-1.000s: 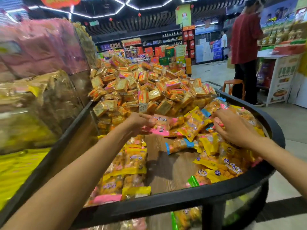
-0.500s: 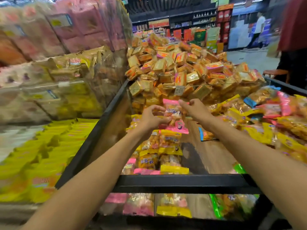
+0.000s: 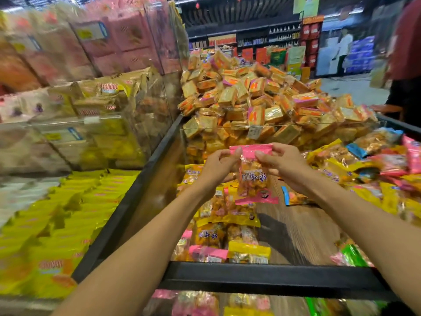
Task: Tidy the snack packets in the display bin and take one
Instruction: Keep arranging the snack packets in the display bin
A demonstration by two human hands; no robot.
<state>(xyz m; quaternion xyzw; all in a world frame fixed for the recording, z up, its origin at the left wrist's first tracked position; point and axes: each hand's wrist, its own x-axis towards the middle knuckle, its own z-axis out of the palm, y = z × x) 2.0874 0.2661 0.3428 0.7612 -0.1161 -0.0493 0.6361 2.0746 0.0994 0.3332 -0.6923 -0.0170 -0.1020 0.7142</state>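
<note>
Raised pink-edged packet (image 3: 252,176), blurred blue lettering unreadable.

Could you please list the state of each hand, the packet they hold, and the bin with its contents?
Left hand: pinches the packet's top left corner.
Right hand: pinches the top right corner.
Pink-edged packet: sealed, held upright above the bin.
Display bin: part filled, bare wood floor showing mid-bin.
Yellow-edged packets: lying flat in a row.
Gold packets: heaped high behind a clear divider.

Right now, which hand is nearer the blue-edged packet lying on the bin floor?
Right. The right hand is just above-left of the blue-edged packet; the left hand is farther left, beyond the pink packet both pinch.
</note>
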